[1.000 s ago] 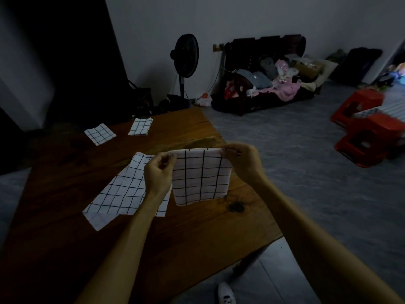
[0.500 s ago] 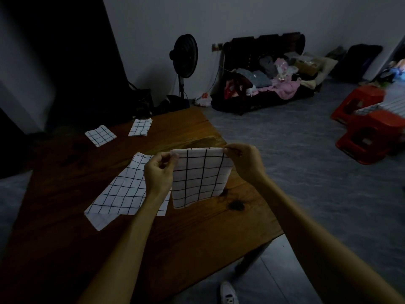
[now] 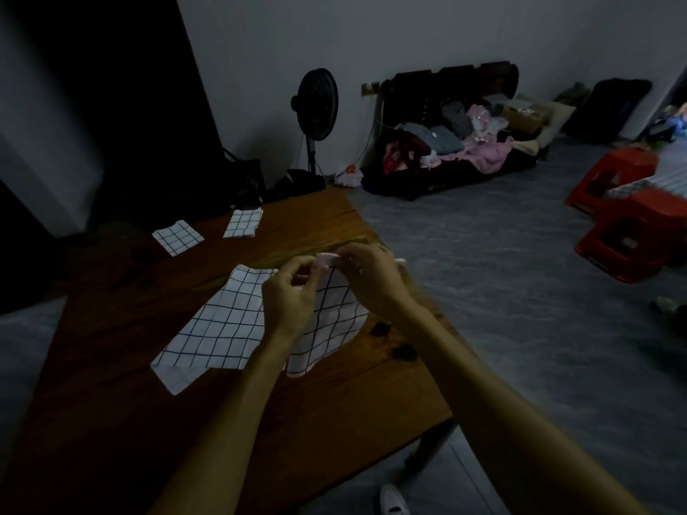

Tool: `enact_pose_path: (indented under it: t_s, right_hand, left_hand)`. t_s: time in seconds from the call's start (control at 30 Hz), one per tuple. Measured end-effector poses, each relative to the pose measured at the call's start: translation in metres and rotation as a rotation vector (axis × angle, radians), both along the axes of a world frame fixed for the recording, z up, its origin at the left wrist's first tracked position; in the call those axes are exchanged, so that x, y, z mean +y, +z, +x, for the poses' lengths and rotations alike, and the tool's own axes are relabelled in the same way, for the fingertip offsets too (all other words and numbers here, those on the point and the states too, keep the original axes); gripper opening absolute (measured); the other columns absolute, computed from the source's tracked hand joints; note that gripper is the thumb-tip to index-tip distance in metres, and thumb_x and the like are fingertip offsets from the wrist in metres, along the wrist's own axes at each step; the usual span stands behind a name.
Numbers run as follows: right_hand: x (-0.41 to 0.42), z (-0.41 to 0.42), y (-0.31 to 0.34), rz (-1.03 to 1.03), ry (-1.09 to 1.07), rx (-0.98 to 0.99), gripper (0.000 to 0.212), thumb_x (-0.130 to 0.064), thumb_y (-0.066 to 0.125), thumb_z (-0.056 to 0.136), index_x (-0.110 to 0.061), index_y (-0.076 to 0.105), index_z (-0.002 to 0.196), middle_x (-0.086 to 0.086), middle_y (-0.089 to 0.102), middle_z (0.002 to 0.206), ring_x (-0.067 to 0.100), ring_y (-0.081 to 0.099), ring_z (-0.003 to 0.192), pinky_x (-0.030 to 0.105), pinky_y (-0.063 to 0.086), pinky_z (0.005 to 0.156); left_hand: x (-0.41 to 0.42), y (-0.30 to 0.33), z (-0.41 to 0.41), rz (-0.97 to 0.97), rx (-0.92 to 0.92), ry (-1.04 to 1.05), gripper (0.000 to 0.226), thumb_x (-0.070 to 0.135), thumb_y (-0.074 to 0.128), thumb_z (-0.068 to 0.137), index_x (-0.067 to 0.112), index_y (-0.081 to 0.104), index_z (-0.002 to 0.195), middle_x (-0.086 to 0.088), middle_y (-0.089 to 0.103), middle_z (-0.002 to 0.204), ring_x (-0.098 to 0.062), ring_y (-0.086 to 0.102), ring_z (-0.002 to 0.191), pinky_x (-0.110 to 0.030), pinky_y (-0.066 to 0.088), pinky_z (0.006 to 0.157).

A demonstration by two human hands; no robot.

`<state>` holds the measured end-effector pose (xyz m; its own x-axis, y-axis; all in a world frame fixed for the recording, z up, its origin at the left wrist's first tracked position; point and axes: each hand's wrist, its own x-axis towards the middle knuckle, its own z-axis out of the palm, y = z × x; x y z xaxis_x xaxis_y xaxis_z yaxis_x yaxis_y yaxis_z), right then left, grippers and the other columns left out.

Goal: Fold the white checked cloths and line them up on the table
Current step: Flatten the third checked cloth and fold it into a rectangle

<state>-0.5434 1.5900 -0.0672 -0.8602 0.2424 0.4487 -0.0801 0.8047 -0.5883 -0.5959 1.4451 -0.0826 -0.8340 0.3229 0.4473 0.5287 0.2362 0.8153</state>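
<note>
White checked cloths, four in count: one held cloth [image 3: 334, 321] raised above the near middle of the table [image 3: 111, 421], its top edge pinched between the left hand [image 3: 288, 299] and the right hand [image 3: 371, 280], both with fingers curled onto the fabric and brought close together, the rest hanging down toward the tabletop; one unfolded cloth [image 3: 219, 328] lying flat just left of and partly behind the held one, a corner turned under at its near end; two folded cloths at the far left of the table, the left folded cloth [image 3: 177, 236] and the right folded cloth [image 3: 242, 223], side by side and apart from each other. Surface: dark brown wooden table with visible knots near its right edge. Room: dim, grey floor [image 3: 502, 291], pale wall; one black standing fan [image 3: 318, 105] behind the table; one dark bench [image 3: 453, 150] piled with clothes against the wall; two red plastic stools [image 3: 628, 232] at right; one white shoe [image 3: 394, 501] at the bottom edge.
</note>
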Motion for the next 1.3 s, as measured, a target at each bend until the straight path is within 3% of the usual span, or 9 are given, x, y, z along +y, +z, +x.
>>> enact_pose_path:
  t_s: [0.1, 0.23, 0.33, 0.43, 0.53, 0.73, 0.87, 1.03, 1.3]
  right_hand:
    - [0.003, 0.007, 0.004, -0.154, -0.027, -0.026, 0.013, -0.013, 0.057, 0.094, -0.008, 0.067, 0.101, 0.000, 0.064, 0.092, 0.017, 0.060, 0.083, 0.026, 0.048, 0.069]
    - [-0.001, 0.015, 0.010, -0.159, 0.070, -0.029, 0.014, -0.021, 0.060, 0.093, -0.013, 0.066, 0.103, -0.011, 0.060, 0.093, 0.004, 0.058, 0.085, 0.018, 0.047, 0.068]
    - [-0.009, 0.010, 0.012, -0.152, 0.047, 0.038, 0.007, -0.018, 0.064, 0.089, -0.016, 0.071, 0.089, -0.024, 0.057, 0.076, -0.002, 0.055, 0.068, 0.022, 0.045, 0.057]
    - [-0.005, 0.009, 0.015, -0.243, 0.007, 0.075, 0.009, -0.018, 0.067, 0.088, -0.015, 0.075, 0.086, -0.011, 0.068, 0.074, 0.010, 0.064, 0.069, 0.033, 0.054, 0.059]
    - [0.004, 0.016, 0.018, -0.290, -0.052, 0.087, 0.010, -0.016, 0.067, 0.087, -0.012, 0.076, 0.088, -0.015, 0.066, 0.070, -0.002, 0.062, 0.061, 0.018, 0.046, 0.051]
    - [0.019, 0.024, 0.021, -0.360, -0.113, 0.143, 0.012, -0.013, 0.069, 0.085, -0.011, 0.075, 0.095, -0.004, 0.071, 0.086, -0.007, 0.062, 0.070, 0.009, 0.047, 0.059]
    - [0.031, 0.027, 0.026, -0.335, -0.183, 0.175, 0.014, -0.015, 0.069, 0.085, -0.010, 0.074, 0.097, -0.008, 0.068, 0.089, -0.012, 0.059, 0.068, 0.006, 0.046, 0.060]
    - [0.032, 0.031, 0.009, -0.167, -0.193, 0.115, 0.017, -0.014, 0.066, 0.087, -0.009, 0.073, 0.100, 0.001, 0.072, 0.100, -0.002, 0.061, 0.081, 0.000, 0.045, 0.066]
    - [0.026, 0.035, 0.011, -0.167, -0.074, 0.134, 0.016, -0.015, 0.066, 0.086, -0.010, 0.074, 0.099, 0.002, 0.073, 0.099, 0.006, 0.066, 0.083, 0.010, 0.052, 0.071]
  left_hand:
    - [-0.009, -0.007, -0.003, -0.067, -0.009, -0.009, 0.025, 0.035, 0.060, 0.089, 0.017, 0.068, 0.104, 0.014, 0.063, 0.088, 0.002, 0.059, 0.081, -0.009, 0.044, 0.062]
    - [-0.009, -0.014, 0.003, -0.093, -0.013, 0.007, 0.023, 0.028, 0.062, 0.088, 0.015, 0.070, 0.105, 0.010, 0.065, 0.087, 0.009, 0.055, 0.076, -0.004, 0.043, 0.061]
    - [-0.007, -0.016, 0.007, -0.102, -0.042, -0.015, 0.026, 0.030, 0.060, 0.089, 0.018, 0.067, 0.111, 0.010, 0.066, 0.088, 0.008, 0.056, 0.076, -0.010, 0.045, 0.062]
    - [-0.012, -0.026, 0.000, -0.161, -0.056, -0.007, 0.023, 0.027, 0.059, 0.090, 0.019, 0.067, 0.111, 0.007, 0.069, 0.094, 0.003, 0.058, 0.078, -0.009, 0.043, 0.063]
    - [-0.017, -0.042, -0.009, -0.229, -0.083, 0.025, 0.021, 0.019, 0.060, 0.092, 0.016, 0.068, 0.111, -0.002, 0.071, 0.105, -0.012, 0.064, 0.093, -0.007, 0.043, 0.066]
    - [-0.019, -0.055, -0.010, -0.316, -0.052, 0.017, 0.024, 0.024, 0.058, 0.093, 0.017, 0.067, 0.114, -0.002, 0.071, 0.104, -0.012, 0.065, 0.093, -0.006, 0.040, 0.067]
    - [-0.024, -0.066, -0.009, -0.420, -0.129, -0.032, 0.039, 0.046, 0.046, 0.090, 0.017, 0.068, 0.107, 0.004, 0.067, 0.090, -0.015, 0.064, 0.086, -0.014, 0.037, 0.059]
    - [-0.018, -0.066, -0.008, -0.485, -0.127, -0.068, 0.030, 0.027, 0.052, 0.096, 0.027, 0.057, 0.126, 0.003, 0.065, 0.116, -0.014, 0.061, 0.101, -0.012, 0.038, 0.066]
    - [0.000, -0.053, -0.006, -0.406, -0.043, -0.149, 0.021, 0.029, 0.059, 0.092, 0.024, 0.063, 0.113, 0.003, 0.064, 0.103, -0.013, 0.058, 0.091, -0.015, 0.036, 0.061]
